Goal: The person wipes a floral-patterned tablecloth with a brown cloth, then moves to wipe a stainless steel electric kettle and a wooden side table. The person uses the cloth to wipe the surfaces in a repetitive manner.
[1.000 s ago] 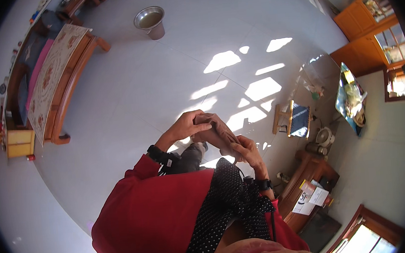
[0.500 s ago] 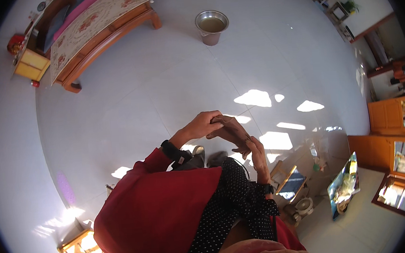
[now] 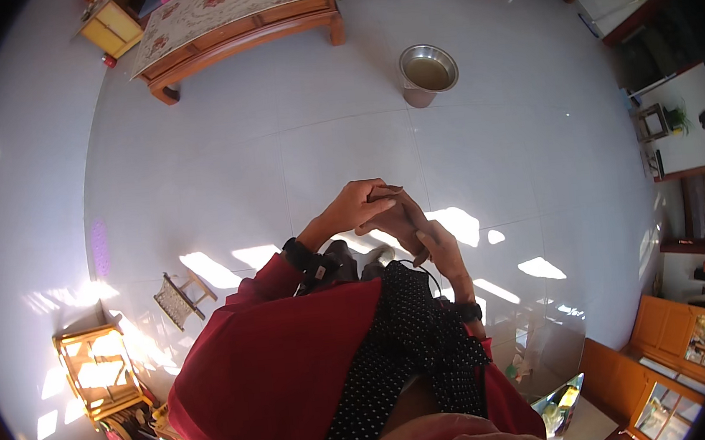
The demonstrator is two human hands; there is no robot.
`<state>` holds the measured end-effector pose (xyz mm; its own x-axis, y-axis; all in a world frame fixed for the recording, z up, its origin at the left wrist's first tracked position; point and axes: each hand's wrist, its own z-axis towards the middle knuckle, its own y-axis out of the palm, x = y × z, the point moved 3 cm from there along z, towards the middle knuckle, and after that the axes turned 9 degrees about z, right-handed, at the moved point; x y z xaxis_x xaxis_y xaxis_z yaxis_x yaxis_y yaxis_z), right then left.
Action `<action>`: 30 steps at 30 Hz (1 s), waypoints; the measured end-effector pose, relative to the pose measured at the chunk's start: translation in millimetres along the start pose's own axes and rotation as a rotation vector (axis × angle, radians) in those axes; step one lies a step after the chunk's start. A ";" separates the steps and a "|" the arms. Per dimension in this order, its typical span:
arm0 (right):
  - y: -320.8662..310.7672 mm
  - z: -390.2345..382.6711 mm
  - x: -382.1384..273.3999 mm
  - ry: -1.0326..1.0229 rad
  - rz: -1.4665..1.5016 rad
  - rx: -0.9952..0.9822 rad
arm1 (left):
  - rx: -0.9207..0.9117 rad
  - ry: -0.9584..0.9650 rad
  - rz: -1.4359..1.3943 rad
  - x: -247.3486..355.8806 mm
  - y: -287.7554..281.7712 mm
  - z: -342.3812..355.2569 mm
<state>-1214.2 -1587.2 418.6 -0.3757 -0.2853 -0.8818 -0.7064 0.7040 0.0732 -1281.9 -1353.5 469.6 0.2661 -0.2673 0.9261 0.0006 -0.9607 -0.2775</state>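
Observation:
In front of my body both hands hold a limp brown cloth-like piece [image 3: 403, 217]; its exact kind I cannot make out. My left hand [image 3: 356, 206] is closed on its upper left end, thumb and fingers pinching it. At its lower right end is my right hand [image 3: 446, 250], fingers bent and closed on it. The piece sags between them, partly hidden by the fingers. Below the hands, my shoes show partly against the sunlit floor.
Ahead, a metal basin [image 3: 426, 49] of murky liquid rests on a brown bucket [image 3: 420, 98]. A low wooden table [image 3: 243, 42] with a flowered cover stands far left. To my left are a folding stool [image 3: 177, 302] and a wooden frame [image 3: 96, 407]; orange cabinets [image 3: 662, 329] line the right.
The view has turned right, shifting the bucket and table rightward in the picture and revealing the stool. My hands have drawn closer together, and the brown piece is more bunched between them.

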 end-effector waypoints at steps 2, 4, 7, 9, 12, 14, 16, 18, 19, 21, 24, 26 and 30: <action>-9.3 19.9 -7.7 0.056 0.019 0.018 | 0.020 -0.087 -0.021 -4.2 -6.1 6.1; -19.0 34.7 -18.0 -0.043 -0.030 -0.026 | 0.116 -0.008 0.017 -4.2 -13.6 13.8; -21.2 56.5 -29.7 -0.202 0.020 -0.054 | 0.160 -0.013 0.047 -6.0 -28.9 21.4; -21.0 75.5 -37.6 -0.188 0.008 -0.063 | 0.133 -0.102 0.049 -8.9 -40.4 26.5; -11.9 92.3 -51.7 -0.154 0.081 -0.102 | 0.145 -0.066 0.001 -8.6 -56.5 33.5; -2.4 97.1 -61.7 -0.136 0.085 -0.107 | 0.173 -0.035 0.051 -10.6 -69.8 37.5; 10.0 101.2 -69.9 -0.079 0.073 -0.119 | 0.175 -0.026 0.044 -14.2 -78.6 40.7; 21.3 105.1 -78.2 -0.085 0.031 -0.133 | 0.164 -0.057 -0.004 -20.1 -85.8 43.3; 26.1 107.1 -81.5 -0.098 -0.005 -0.134 | 0.171 -0.053 0.014 -22.8 -88.2 44.6; 33.9 113.0 -85.0 -0.080 -0.004 -0.138 | 0.188 -0.028 0.026 -28.5 -91.6 48.2; 40.7 122.0 -87.2 -0.073 0.108 -0.153 | 0.197 -0.046 -0.028 -41.0 -93.2 55.0; 41.1 127.4 -88.3 -0.062 0.120 -0.167 | 0.352 0.122 0.189 -42.5 -96.5 58.9; 35.3 134.2 -89.7 -0.011 0.142 -0.135 | 0.527 0.134 0.270 -53.1 -97.9 59.7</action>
<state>-1125.0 -1449.5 437.7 -0.4717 -0.1815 -0.8629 -0.7206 0.6433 0.2586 -1238.5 -1240.8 432.3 0.1995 -0.5362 0.8202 0.4364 -0.7008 -0.5643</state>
